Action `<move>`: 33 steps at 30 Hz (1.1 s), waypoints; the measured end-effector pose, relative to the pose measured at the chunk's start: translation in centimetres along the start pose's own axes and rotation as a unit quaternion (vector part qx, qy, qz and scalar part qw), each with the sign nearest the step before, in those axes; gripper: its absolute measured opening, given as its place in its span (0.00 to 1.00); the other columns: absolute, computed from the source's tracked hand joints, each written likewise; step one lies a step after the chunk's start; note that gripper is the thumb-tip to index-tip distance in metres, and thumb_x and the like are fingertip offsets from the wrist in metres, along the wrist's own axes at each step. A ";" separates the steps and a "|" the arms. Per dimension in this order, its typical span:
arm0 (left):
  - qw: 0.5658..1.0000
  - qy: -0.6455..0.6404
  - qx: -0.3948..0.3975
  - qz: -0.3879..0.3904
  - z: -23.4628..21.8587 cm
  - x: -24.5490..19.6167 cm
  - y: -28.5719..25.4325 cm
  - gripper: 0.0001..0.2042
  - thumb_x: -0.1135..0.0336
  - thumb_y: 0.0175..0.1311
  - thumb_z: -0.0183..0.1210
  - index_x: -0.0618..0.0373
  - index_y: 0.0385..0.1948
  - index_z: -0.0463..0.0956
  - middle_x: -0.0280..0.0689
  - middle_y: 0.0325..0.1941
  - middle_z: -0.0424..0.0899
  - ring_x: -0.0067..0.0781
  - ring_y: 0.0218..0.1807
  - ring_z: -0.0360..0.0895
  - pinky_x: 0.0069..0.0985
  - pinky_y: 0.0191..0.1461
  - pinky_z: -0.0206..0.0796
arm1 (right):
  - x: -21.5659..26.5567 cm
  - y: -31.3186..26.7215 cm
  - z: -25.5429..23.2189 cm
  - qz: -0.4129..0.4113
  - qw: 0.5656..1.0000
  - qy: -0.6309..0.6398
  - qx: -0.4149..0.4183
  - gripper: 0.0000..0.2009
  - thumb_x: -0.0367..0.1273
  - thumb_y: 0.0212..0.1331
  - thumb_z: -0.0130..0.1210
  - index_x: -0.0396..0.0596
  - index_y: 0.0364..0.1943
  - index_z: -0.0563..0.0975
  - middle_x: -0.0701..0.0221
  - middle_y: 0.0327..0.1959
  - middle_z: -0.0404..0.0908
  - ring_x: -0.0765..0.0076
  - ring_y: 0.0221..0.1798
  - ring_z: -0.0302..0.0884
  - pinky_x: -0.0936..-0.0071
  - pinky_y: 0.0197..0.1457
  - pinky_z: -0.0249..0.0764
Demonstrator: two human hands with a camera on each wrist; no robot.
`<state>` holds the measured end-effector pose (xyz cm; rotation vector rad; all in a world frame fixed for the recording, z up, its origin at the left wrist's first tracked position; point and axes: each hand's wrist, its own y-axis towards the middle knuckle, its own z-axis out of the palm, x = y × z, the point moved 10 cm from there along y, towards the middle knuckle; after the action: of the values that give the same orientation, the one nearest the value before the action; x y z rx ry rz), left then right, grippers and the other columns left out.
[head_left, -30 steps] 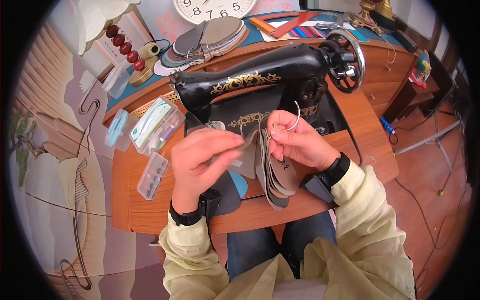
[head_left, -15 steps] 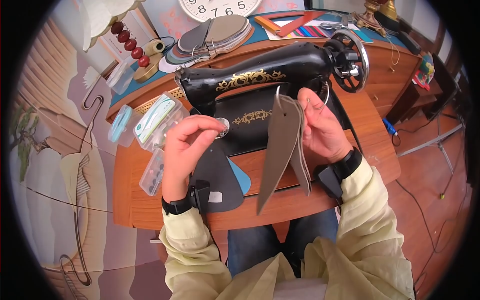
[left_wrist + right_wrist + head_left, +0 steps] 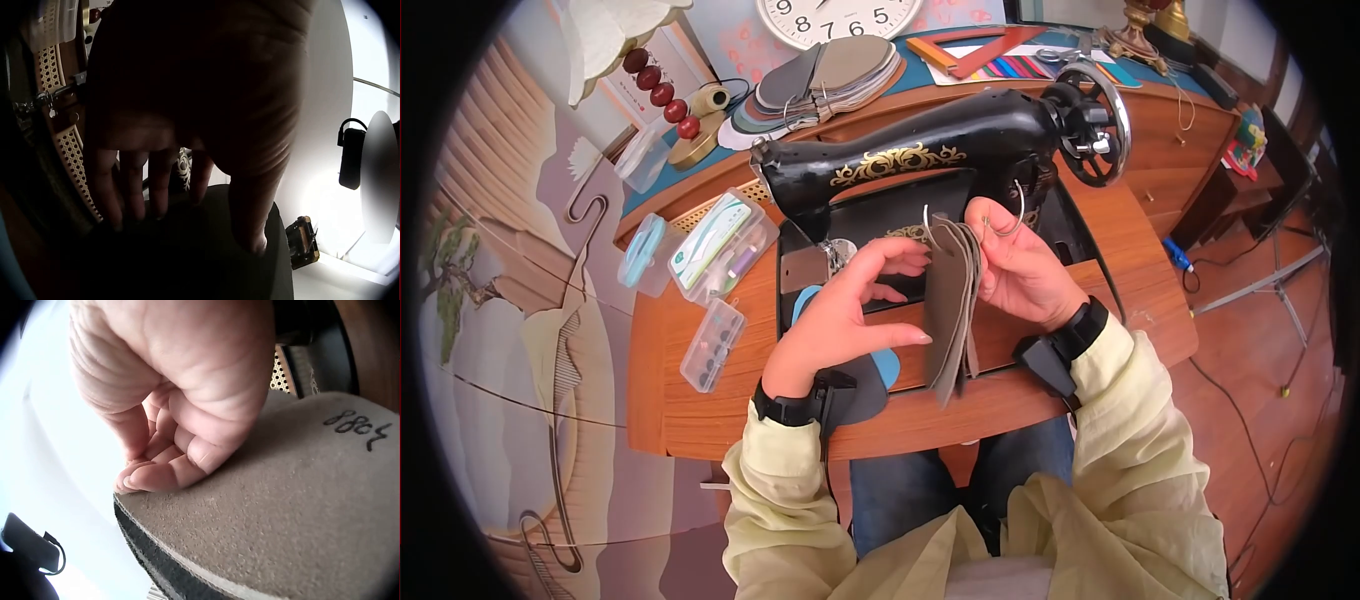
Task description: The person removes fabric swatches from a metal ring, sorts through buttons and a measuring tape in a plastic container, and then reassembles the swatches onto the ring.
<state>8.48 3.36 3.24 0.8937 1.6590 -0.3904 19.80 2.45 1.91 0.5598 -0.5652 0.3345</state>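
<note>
A bundle of taupe leather swatches [image 3: 949, 310] hangs on a metal ring [image 3: 1019, 208] in front of the sewing machine. My right hand [image 3: 1022, 268] pinches the bundle by its top corner, close to the ring. In the right wrist view its curled fingers sit at the edge of the swatch stack [image 3: 269, 519], which bears handwritten digits. My left hand [image 3: 840, 315] is beside the bundle, fingers and thumb spread apart, with the thumb tip right at the swatch edge. In the left wrist view a dark swatch face [image 3: 187, 262] fills the area below the fingertips.
A black sewing machine [image 3: 910, 145] stands behind the hands. Dark and blue swatches [image 3: 887, 367] lie beneath my left wrist. Plastic cases [image 3: 712, 345] are at the left; another swatch pile [image 3: 840, 75] rests on the back desk beside a lamp [image 3: 662, 95].
The bundle rose and turned its face, then came down slightly. My left hand drew away to the left, then moved right, back to the swatches. My right hand keeps its grip.
</note>
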 end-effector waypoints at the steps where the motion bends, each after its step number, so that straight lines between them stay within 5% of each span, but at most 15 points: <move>1: 1.000 -0.018 -0.001 -0.009 0.0 0.1 0.0 0.30 0.68 0.50 0.70 0.53 0.58 0.70 0.34 0.61 0.70 0.30 0.62 0.68 0.30 0.58 0.66 | 0.0 0.0 0.1 0.001 1.000 0.004 0.007 0.05 0.34 0.69 0.50 0.50 0.43 0.70 0.75 0.29 0.77 0.80 0.31 0.74 0.84 0.37 0.70; 4: 0.999 0.019 -0.018 0.047 -1.0 -0.9 0.0 0.23 0.70 0.52 0.69 0.56 0.52 0.75 0.34 0.54 0.76 0.27 0.55 0.74 0.26 0.53 0.69 | 0.0 -0.1 0.2 0.003 1.000 -0.015 0.017 0.05 0.34 0.69 0.50 0.50 0.42 0.69 0.75 0.29 0.77 0.80 0.31 0.73 0.83 0.38 0.69; 7: 0.986 0.153 -0.017 -0.056 -3.1 0.6 -0.6 0.15 0.70 0.53 0.68 0.59 0.43 0.80 0.33 0.41 0.82 0.25 0.43 0.79 0.23 0.44 0.71 | 0.5 0.0 0.5 -0.005 1.000 -0.007 0.014 0.05 0.34 0.70 0.49 0.50 0.41 0.69 0.76 0.29 0.76 0.80 0.31 0.73 0.83 0.39 0.69; 8: 0.978 0.170 -0.109 -0.051 -4.7 0.5 -0.8 0.10 0.69 0.52 0.69 0.60 0.36 0.81 0.32 0.31 0.83 0.23 0.34 0.79 0.20 0.38 0.70 | 0.5 0.0 0.5 -0.005 1.000 -0.004 0.015 0.05 0.34 0.70 0.49 0.50 0.41 0.69 0.75 0.28 0.76 0.80 0.31 0.73 0.83 0.38 0.69; 11: 0.907 0.377 -0.105 -0.157 -8.2 3.4 -2.9 0.17 0.68 0.43 0.73 0.59 0.37 0.80 0.40 0.35 0.82 0.37 0.38 0.81 0.28 0.42 0.72 | 0.5 -0.1 0.3 -0.004 1.000 0.002 0.005 0.05 0.33 0.70 0.49 0.49 0.40 0.69 0.75 0.28 0.76 0.80 0.30 0.73 0.84 0.37 0.69; 14: 0.853 0.440 -0.090 -0.266 -9.6 5.6 -4.7 0.24 0.67 0.37 0.75 0.59 0.40 0.77 0.44 0.40 0.80 0.46 0.44 0.79 0.34 0.47 0.71 | 0.2 -0.1 0.1 0.002 1.000 0.000 0.000 0.05 0.33 0.70 0.49 0.49 0.40 0.69 0.75 0.28 0.76 0.80 0.30 0.73 0.85 0.36 0.70; 23: 0.823 0.448 -0.083 -0.340 -9.7 6.6 -5.2 0.27 0.66 0.36 0.76 0.61 0.41 0.74 0.47 0.42 0.81 0.48 0.46 0.78 0.36 0.47 0.70 | 0.5 0.0 0.3 -0.001 1.000 -0.016 -0.001 0.05 0.33 0.70 0.49 0.48 0.39 0.69 0.75 0.27 0.75 0.80 0.29 0.73 0.85 0.36 0.70; 29: 0.835 0.475 -0.097 -0.260 -9.3 5.1 -4.1 0.18 0.69 0.43 0.72 0.61 0.36 0.78 0.46 0.35 0.84 0.46 0.39 0.81 0.35 0.41 0.71 | 0.6 0.0 0.4 -0.001 1.000 -0.014 0.003 0.04 0.32 0.70 0.48 0.48 0.39 0.69 0.76 0.28 0.75 0.81 0.30 0.73 0.85 0.36 0.69; 33: 0.843 0.440 -0.218 -0.221 -10.8 3.5 -4.5 0.08 0.70 0.49 0.68 0.60 0.30 0.81 0.44 0.27 0.83 0.44 0.31 0.81 0.32 0.35 0.70 | 0.7 0.0 0.3 -0.001 1.000 -0.008 -0.002 0.04 0.32 0.70 0.48 0.48 0.40 0.69 0.76 0.28 0.75 0.81 0.30 0.73 0.85 0.36 0.69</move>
<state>-2.35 8.85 2.21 0.3142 2.6818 0.1511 20.28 2.37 2.52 0.5595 -0.5805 0.3271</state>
